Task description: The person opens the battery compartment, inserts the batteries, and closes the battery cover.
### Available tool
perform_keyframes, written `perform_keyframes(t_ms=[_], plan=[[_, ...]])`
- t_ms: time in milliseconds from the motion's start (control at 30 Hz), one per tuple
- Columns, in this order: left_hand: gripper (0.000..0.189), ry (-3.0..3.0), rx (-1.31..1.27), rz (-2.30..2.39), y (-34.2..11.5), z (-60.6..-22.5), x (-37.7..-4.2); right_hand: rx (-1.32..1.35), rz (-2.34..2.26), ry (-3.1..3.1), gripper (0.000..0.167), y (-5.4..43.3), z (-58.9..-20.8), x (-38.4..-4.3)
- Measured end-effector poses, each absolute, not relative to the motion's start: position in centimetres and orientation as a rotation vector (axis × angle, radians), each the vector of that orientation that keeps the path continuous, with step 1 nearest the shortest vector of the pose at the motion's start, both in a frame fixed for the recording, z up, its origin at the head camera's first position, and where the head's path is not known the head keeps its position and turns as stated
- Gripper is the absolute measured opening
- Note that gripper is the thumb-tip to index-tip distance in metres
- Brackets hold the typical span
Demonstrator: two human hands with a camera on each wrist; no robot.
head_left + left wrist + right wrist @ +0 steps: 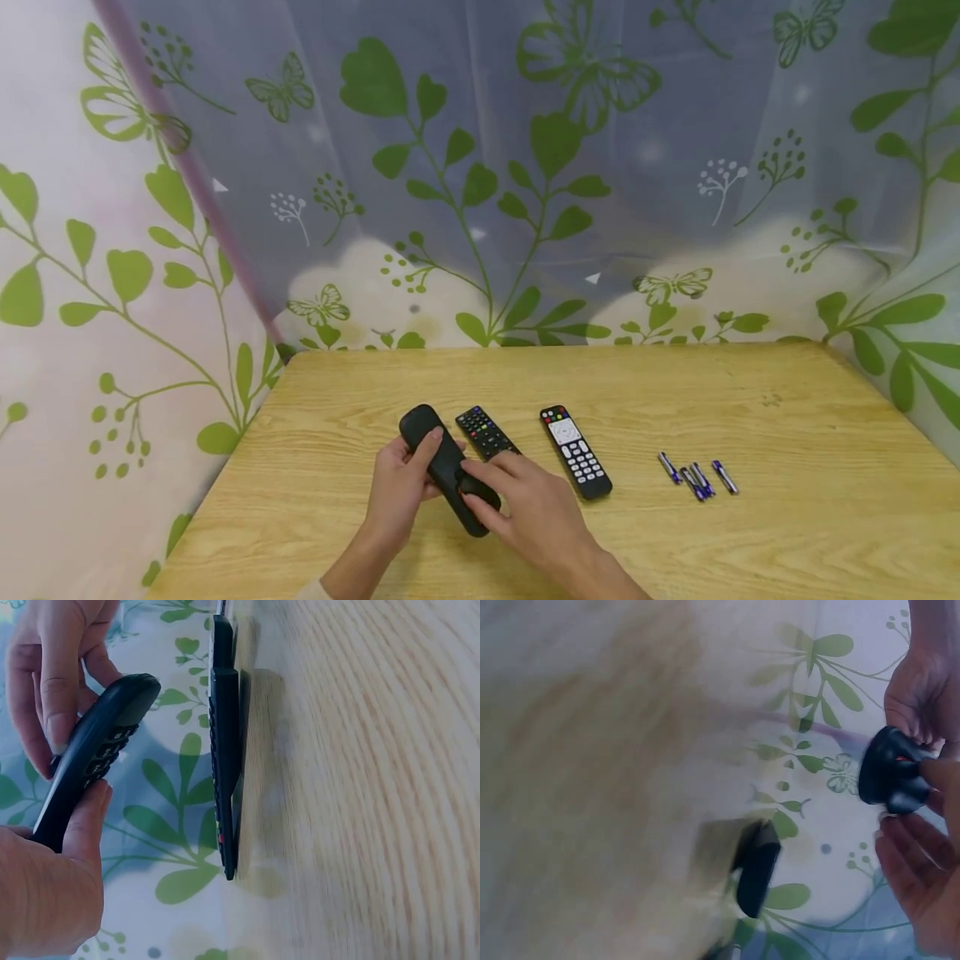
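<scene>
My left hand [396, 496] grips a black remote control [435, 450] above the table, its smooth back turned up and its thumb lying along that back. At the remote's lower end, my right hand [543, 512] pinches the black battery cover [480, 487] between thumb and fingers. The cover stands at an angle to the remote, and a speck of orange shows beside it. In the left wrist view the remote's keys [109, 754] face down toward the table. The right wrist view shows the remote [881, 765] end-on, with the fingers hiding part of the cover.
Behind my right hand lies a black remote with coloured keys [480, 427], partly covered by the fingers. Further right is another remote with white keys [573, 454]. Several small batteries [697, 479] lie loose on the wooden table [810, 433]. A leaf-patterned curtain [480, 167] hangs behind.
</scene>
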State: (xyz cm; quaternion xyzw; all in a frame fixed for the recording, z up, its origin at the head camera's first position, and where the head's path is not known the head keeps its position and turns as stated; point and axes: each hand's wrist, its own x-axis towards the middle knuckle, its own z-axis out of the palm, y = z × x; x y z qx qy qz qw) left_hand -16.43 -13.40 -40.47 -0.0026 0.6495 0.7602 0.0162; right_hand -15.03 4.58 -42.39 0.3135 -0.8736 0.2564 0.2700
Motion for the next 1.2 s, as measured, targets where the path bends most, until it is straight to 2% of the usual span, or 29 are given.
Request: perform_keyframes(t_ms=[233, 500, 600, 1000, 1200], plan=[[0.044, 2.033, -0.026, 2.356, -13.4, -40.6, -16.6, 0.856, 0.614, -2.533, 0.034, 4.7, -41.0, -14.6], [0.046, 2.022, -0.023, 2.374, -13.6, -40.6, -16.6, 0.677, 1.341, -2.559, 0.028, 5.4, -40.4, -14.7], [0.047, 2.016, -0.02, 2.378, -13.6, -40.6, -16.5, 0.685, 1.445, -2.538, 0.027, 5.5, -40.5, -14.6], [0.043, 2.065, -0.014, 2.364, -13.5, -40.6, -16.4, 0.759, 0.948, -2.497, 0.028, 4.7, -41.4, -14.3], [0.042, 2.06, -0.025, 2.364, -13.4, -40.6, -16.3, 0.749, 0.898, -2.483, 0.024, 4.4, -41.3, -14.2]])
